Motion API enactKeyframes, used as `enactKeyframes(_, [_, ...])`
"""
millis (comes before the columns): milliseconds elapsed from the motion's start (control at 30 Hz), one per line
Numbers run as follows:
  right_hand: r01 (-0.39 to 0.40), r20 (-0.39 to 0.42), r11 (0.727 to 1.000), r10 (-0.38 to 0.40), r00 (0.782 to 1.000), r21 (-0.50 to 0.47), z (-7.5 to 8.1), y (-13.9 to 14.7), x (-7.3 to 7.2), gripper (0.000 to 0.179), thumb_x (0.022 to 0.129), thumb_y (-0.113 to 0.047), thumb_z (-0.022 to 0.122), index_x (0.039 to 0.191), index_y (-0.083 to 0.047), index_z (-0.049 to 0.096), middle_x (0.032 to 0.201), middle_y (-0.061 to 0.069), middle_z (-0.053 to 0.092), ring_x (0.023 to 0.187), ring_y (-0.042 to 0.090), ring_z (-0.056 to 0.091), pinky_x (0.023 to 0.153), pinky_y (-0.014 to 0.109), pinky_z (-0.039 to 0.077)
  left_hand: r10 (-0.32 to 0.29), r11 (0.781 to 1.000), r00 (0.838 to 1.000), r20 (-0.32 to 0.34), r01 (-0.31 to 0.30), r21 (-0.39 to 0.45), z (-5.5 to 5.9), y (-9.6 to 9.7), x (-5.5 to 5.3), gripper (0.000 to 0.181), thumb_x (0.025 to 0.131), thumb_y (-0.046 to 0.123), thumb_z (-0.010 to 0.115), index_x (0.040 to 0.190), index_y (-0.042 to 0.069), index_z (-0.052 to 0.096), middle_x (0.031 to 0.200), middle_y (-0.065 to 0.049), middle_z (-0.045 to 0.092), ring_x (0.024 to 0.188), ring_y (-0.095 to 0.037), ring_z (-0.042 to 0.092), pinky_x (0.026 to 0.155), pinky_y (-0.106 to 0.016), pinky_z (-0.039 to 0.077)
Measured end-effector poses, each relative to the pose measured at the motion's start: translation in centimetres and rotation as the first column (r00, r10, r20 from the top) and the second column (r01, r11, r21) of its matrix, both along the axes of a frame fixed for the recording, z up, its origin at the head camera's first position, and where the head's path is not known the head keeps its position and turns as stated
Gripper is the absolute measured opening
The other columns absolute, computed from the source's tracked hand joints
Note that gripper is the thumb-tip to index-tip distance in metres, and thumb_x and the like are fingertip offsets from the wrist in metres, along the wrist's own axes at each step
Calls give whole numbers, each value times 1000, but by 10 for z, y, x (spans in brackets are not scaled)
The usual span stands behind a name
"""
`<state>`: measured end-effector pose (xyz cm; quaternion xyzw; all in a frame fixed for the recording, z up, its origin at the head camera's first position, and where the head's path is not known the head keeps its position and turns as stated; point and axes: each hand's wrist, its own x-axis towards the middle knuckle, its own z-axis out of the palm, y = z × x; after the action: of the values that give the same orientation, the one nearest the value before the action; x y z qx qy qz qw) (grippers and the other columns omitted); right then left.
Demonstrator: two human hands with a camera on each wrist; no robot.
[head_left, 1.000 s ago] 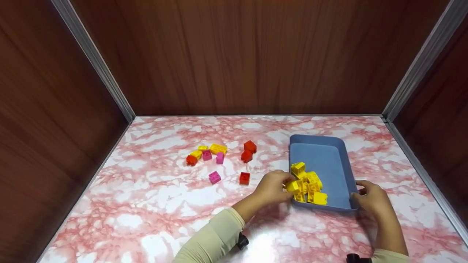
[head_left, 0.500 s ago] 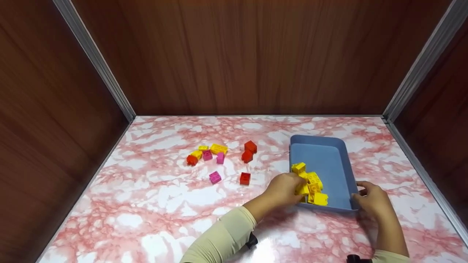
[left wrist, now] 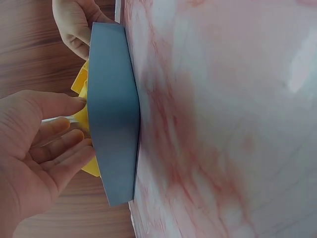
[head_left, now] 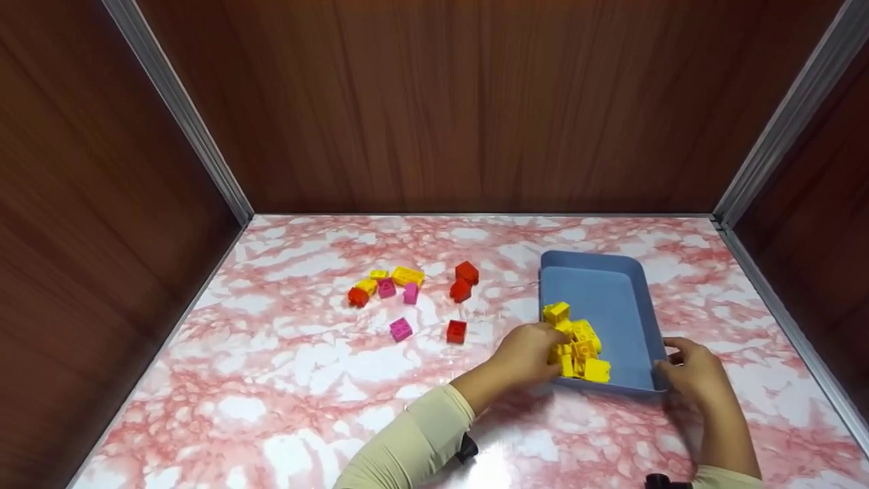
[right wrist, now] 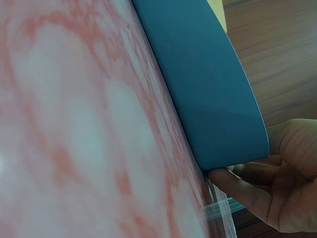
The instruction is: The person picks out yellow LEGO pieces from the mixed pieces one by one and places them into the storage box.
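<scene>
A blue-grey tray (head_left: 614,305) stands on the table's right side, with a heap of yellow toy bricks (head_left: 585,333) in its near left corner. My left hand (head_left: 526,356) reaches over the tray's left wall, fingertips at the heap. In the left wrist view its thumb and fingers (left wrist: 64,148) are spread apart, a blurred yellow brick (left wrist: 81,116) just past the thumb tip; the wall hides the fingers' ends. My right hand (head_left: 696,373) grips the tray's near right corner, thumb at the rim and fingers outside; the right wrist view shows a finger (right wrist: 237,191) under that corner.
Left of the tray lie red bricks (head_left: 456,331), pink bricks (head_left: 400,329) and a few yellow bricks (head_left: 408,276) on the pink marbled table (head_left: 271,387). Wood-grain panels (head_left: 475,109) with metal edging close off the back and sides.
My left hand has moved right, from the tray's left rim to over the heap, bringing a yellow brick in and letting it go there. The right hand has stayed at the tray's corner.
</scene>
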<state>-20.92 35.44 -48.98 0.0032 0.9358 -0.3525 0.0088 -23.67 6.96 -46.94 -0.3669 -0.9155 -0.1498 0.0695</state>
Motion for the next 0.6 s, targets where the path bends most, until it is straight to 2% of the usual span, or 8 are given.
enactKeyframes(300, [20, 34, 1000, -20, 999, 11, 0, 0, 0, 50, 91, -9, 61, 133, 13, 45, 109, 39, 57, 97, 49, 59, 75, 52, 50, -12, 999, 1000, -8, 13, 53, -1, -8, 1, 29, 79, 16, 75, 107, 11, 74, 100, 1, 71, 90, -10, 64, 80, -19, 48])
enactKeyframes(433, [25, 41, 1000, -25, 999, 15, 1, 0, -1, 50, 91, -9, 61, 133, 13, 45, 107, 39, 57, 94, 47, 59, 74, 51, 49, 0, 997, 1000, 25, -2, 72, 1, -16, 1, 28, 80, 19, 76, 108, 11, 73, 98, 1, 71, 88, -10, 63, 78, -20, 48])
enactKeyframes(600, [25, 44, 999, -26, 999, 19, 1, 0, -2, 51, 90, -10, 60, 133, 13, 45, 109, 40, 56, 95, 47, 59, 75, 52, 49, 28, 997, 999, 33, -30, 76, 1, -32, -1, 29, 82, 20, 75, 110, 12, 73, 101, 0, 71, 92, -12, 64, 81, -22, 49])
